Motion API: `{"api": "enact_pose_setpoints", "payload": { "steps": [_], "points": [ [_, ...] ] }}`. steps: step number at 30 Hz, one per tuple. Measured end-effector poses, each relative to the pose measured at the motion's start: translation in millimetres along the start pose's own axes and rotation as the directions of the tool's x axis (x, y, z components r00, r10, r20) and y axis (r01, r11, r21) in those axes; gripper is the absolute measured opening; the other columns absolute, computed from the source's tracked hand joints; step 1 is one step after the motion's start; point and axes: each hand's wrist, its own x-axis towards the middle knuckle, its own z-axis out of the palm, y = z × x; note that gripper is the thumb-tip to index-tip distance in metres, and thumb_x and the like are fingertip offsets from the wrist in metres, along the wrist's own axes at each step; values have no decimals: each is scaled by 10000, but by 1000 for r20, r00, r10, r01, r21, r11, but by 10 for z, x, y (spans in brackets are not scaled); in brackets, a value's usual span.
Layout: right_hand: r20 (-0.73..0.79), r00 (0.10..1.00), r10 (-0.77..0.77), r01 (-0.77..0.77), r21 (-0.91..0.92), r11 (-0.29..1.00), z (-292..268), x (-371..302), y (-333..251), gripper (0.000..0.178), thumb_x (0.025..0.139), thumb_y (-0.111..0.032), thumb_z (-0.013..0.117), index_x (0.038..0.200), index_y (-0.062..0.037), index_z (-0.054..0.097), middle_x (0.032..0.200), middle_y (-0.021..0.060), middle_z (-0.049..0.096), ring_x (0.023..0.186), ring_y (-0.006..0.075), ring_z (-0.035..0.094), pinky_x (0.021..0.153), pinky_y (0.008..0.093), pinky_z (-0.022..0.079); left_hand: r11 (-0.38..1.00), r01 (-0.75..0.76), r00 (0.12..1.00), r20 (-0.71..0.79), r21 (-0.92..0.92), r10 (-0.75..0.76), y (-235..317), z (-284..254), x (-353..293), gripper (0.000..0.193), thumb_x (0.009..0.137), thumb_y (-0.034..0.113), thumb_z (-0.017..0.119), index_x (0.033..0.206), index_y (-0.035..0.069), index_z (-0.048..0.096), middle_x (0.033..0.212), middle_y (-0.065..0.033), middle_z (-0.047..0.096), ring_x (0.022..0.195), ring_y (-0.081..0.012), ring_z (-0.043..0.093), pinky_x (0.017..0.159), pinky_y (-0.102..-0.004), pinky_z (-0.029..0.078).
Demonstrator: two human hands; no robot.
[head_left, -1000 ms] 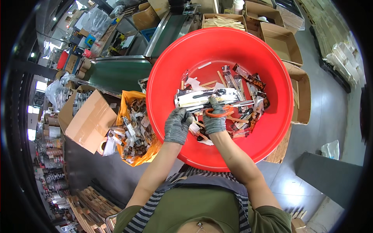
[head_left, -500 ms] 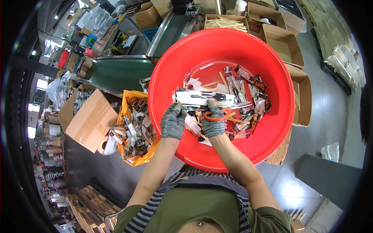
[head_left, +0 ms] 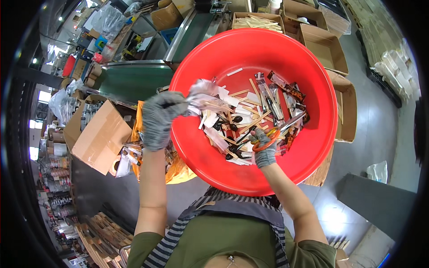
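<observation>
My left hand [head_left: 161,119], in a grey glove, is over the left rim of a large red tub [head_left: 214,165]. Its fingers pinch a crumpled clear plastic wrapper [head_left: 204,94], smeared by motion. Inside the tub, my gloved right hand [head_left: 264,154] is closed round scissors [head_left: 267,140] with orange handles, their blades pointing up and to the right. Beneath the hands lie loose wooden chopsticks [head_left: 256,120], black spoons [head_left: 237,119] and white paper pieces [head_left: 211,119]. Several packed cutlery sachets [head_left: 271,102] lie on the tub's right side.
An orange sack [head_left: 181,173] of wrapped packets stands left of the tub, beside a cardboard box [head_left: 102,134]. Beyond is a green conveyor [head_left: 134,84]. A box of chopsticks [head_left: 258,22] and open cartons [head_left: 322,49] line the far and right sides.
My left hand has swung left and up with the wrapper, away from my right hand. The white packet held between both hands is gone; loose chopsticks and spoons now show there. The scissors moved right.
</observation>
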Motion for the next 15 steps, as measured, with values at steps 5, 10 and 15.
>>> {"api": "enact_pose_setpoints", "payload": {
  "steps": [5,10,15],
  "points": [
    [41,999,-33,36,-79,996,255,-58,-191,305,732,66,586,872,-123,392,733,89,531,605,254,614,439,331,539,988,-55,998,28,-147,59,231,-201,184,117,677,-53,639,789,-36,607,728,-74,605,612,-103,561,576,-222,477],
    [55,998,-41,45,-66,997,250,97,-171,293,738,59,585,866,-112,384,742,97,538,586,244,600,438,330,534,896,99,995,34,-432,-94,-276,-598,408,167,681,-10,650,842,-20,608,777,-75,610,649,-113,573,606,-214,473],
    [-9,998,-55,50,-258,965,100,221,-435,330,743,23,606,926,-99,360,805,112,544,596,223,588,435,287,488,855,-14,933,-316,-518,-175,-91,-872,95,226,681,-25,625,902,17,601,796,-41,601,672,-121,571,612,-233,481]
  ]
}}
